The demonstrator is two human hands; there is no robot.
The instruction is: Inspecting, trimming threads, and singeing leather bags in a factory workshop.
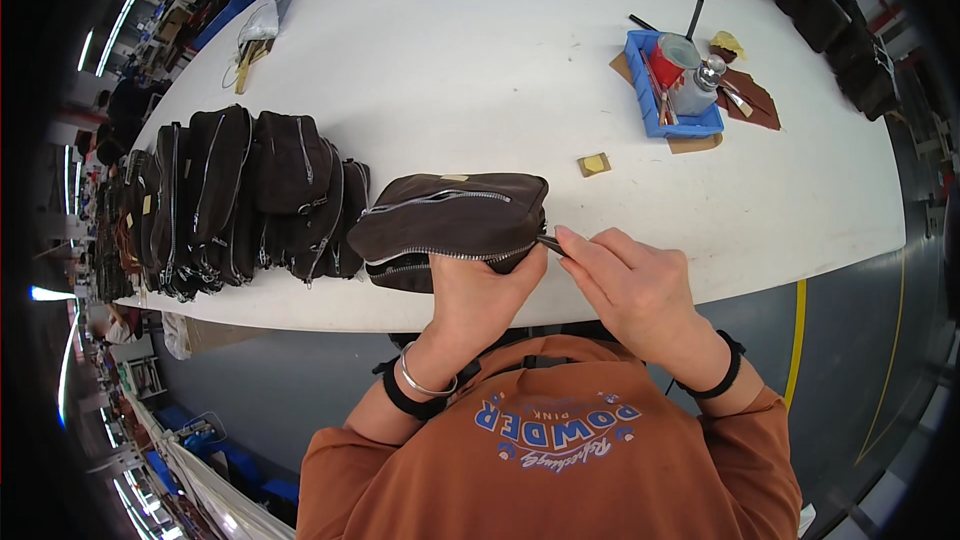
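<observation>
A dark brown zippered pouch rests near the table's front edge, with silver zips along its top and its near side. My left hand grips the pouch from the near side, its fingers partly hidden inside or behind the open zip. Pinched in my right hand is a slim dark pointed tool. The tool's tip touches or nearly touches the right end of the pouch, by the zip's end. Its exact kind is too small to make out. A small pale patch sits on the pouch's far edge.
Several similar brown pouches stand packed together at the left. A blue tray at the right holds a red container, a bottle and brushes. A small yellow piece lies nearer. More dark pouches line the far right edge.
</observation>
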